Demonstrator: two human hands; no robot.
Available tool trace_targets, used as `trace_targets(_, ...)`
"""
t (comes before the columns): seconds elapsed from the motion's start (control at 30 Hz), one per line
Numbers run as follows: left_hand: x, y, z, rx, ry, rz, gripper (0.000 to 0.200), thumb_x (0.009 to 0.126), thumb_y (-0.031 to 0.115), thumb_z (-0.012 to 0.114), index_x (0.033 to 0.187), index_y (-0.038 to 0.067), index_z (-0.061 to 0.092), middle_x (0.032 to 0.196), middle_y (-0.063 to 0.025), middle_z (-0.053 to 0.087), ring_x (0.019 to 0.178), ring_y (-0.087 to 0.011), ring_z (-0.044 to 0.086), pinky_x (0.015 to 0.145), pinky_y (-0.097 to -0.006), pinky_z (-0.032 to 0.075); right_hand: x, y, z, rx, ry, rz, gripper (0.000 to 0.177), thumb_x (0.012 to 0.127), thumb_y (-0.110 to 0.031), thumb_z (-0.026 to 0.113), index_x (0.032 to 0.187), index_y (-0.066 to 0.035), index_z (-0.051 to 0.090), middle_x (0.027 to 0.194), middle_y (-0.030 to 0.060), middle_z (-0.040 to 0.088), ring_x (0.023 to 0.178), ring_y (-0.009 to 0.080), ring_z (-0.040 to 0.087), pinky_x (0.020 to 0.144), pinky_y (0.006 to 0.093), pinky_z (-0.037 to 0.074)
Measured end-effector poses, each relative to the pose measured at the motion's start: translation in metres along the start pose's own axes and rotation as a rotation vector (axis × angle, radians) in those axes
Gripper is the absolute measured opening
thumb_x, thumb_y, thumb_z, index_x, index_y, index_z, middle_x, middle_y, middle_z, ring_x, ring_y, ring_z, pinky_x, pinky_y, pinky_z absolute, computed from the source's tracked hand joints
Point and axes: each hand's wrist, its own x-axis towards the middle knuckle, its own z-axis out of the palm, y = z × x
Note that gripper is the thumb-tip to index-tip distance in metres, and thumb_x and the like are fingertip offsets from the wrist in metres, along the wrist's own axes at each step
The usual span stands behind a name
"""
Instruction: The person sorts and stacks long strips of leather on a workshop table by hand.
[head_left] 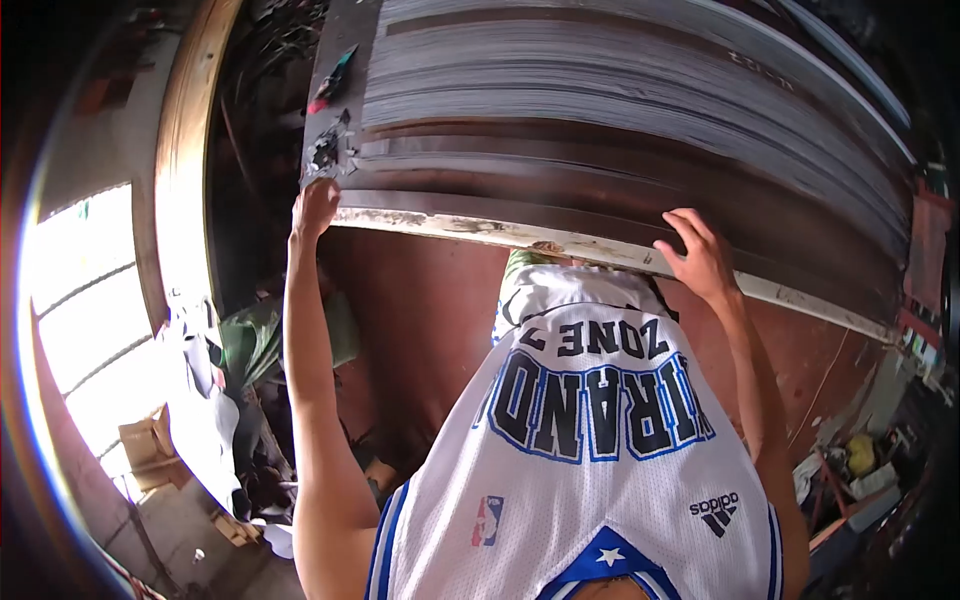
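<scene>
A long dark brown sheet [500,190] lies along the near side of a table whose pale, worn wooden edge [450,226] faces me. At its left end my left hand [317,207] is closed over the near corner, fingers curled and partly hidden. My right hand [698,255] is over the near edge farther right, thumb and fingers apart, with nothing held in it. Behind the sheet is a broad stack of grey, thin-layered strips or sheets [560,85].
A cutter-like tool with red and teal parts [333,80] lies at the table's left end, beside dark scraps [328,145]. A wooden post [185,130] stands left, near a bright window [90,280] and a cardboard box [152,450]. Clutter [860,470] fills the lower right.
</scene>
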Motion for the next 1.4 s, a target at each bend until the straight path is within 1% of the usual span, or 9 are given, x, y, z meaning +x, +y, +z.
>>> trace_targets(0.07,0.006,0.0,0.006,-0.26,0.099,0.041,0.012,0.086,0.016,0.067,0.095,0.008,0.067,0.098,-0.0111,0.071,0.096,-0.0302,0.068,0.082,-0.0389,0.053,0.012,0.001,-0.003,0.035,0.125,-0.019,0.027,0.088,-0.014,0.071,0.111,-0.001,0.066,0.11,0.0126,0.065,0.099,0.0332,0.066,0.083,0.038,0.054)
trace_targets(0.17,0.016,0.018,0.01,-0.416,0.164,-0.013,0.017,0.088,0.016,0.066,0.102,0.006,0.069,0.101,-0.0115,0.073,0.099,-0.0263,0.07,0.085,-0.0366,0.053,0.036,0.003,-0.002,0.024,0.229,-0.082,0.018,0.09,-0.009,0.066,0.106,-0.001,0.067,0.106,0.0134,0.066,0.096,0.0326,0.066,0.083,0.0384,0.053)
trace_targets(0.37,0.031,0.05,0.023,-0.611,0.213,0.002,0.029,0.084,0.003,0.061,0.111,0.01,0.069,0.111,-0.0135,0.07,0.102,-0.0286,0.069,0.089,-0.0387,0.053,0.069,-0.029,0.019,0.056,0.229,-0.174,0.014,0.086,-0.008,0.069,0.1,-0.004,0.068,0.096,0.0096,0.066,0.087,0.0305,0.066,0.075,0.0383,0.053)
trace_targets(0.47,0.034,0.066,0.021,-0.605,0.245,0.087,0.034,0.081,0.0,0.065,0.113,0.011,0.068,0.113,-0.0102,0.07,0.107,-0.0274,0.066,0.092,-0.0383,0.052,0.077,-0.037,0.033,0.019,0.161,-0.183,0.016,0.084,-0.008,0.07,0.099,-0.006,0.068,0.096,0.0086,0.064,0.088,0.0305,0.065,0.077,0.0391,0.053)
trace_targets(0.6,0.034,0.102,0.02,-0.527,0.282,0.222,0.044,0.075,0.007,0.076,0.117,0.011,0.067,0.113,-0.0105,0.069,0.108,-0.0287,0.063,0.097,-0.039,0.048,0.074,-0.026,0.036,-0.071,0.096,-0.165,0.024,0.082,-0.006,0.071,0.106,-0.004,0.067,0.1,0.0107,0.063,0.092,0.0321,0.063,0.081,0.0399,0.052)
trace_targets(0.87,0.026,0.145,0.026,-0.44,0.4,0.291,0.041,0.074,0.015,0.079,0.113,0.012,0.067,0.106,-0.0073,0.065,0.106,-0.0308,0.058,0.093,-0.0428,0.047,0.058,-0.007,0.024,-0.185,0.162,-0.085,0.03,0.08,-0.006,0.073,0.109,-0.006,0.066,0.101,0.0094,0.06,0.092,0.0306,0.061,0.082,0.04,0.05)
trace_targets(1.03,0.017,0.158,0.031,-0.517,0.457,0.28,0.025,0.075,0.012,0.079,0.096,0.011,0.065,0.098,-0.0046,0.064,0.097,-0.0298,0.061,0.084,-0.0426,0.046,0.049,-0.001,0.019,-0.182,0.186,-0.052,0.031,0.08,-0.006,0.073,0.11,-0.006,0.066,0.101,0.0093,0.06,0.093,0.0309,0.06,0.082,0.04,0.05)
trace_targets(1.27,-0.001,0.163,0.019,-0.562,0.341,0.309,0.018,0.077,0.011,0.076,0.088,0.01,0.062,0.088,-0.0038,0.066,0.092,-0.0258,0.063,0.081,-0.0413,0.047,0.049,-0.002,0.021,-0.188,0.219,-0.069,0.033,0.08,-0.008,0.075,0.111,-0.008,0.065,0.101,0.0085,0.058,0.093,0.0301,0.059,0.083,0.0402,0.048)
trace_targets(1.4,0.001,0.162,0.018,-0.767,0.302,0.253,0.012,0.08,0.01,0.073,0.089,0.006,0.065,0.086,-0.0068,0.069,0.082,-0.0275,0.067,0.074,-0.0388,0.05,0.054,-0.003,0.021,-0.187,0.217,-0.082,0.03,0.077,-0.008,0.077,0.104,-0.008,0.064,0.1,0.008,0.059,0.093,0.0304,0.059,0.085,0.0406,0.046)
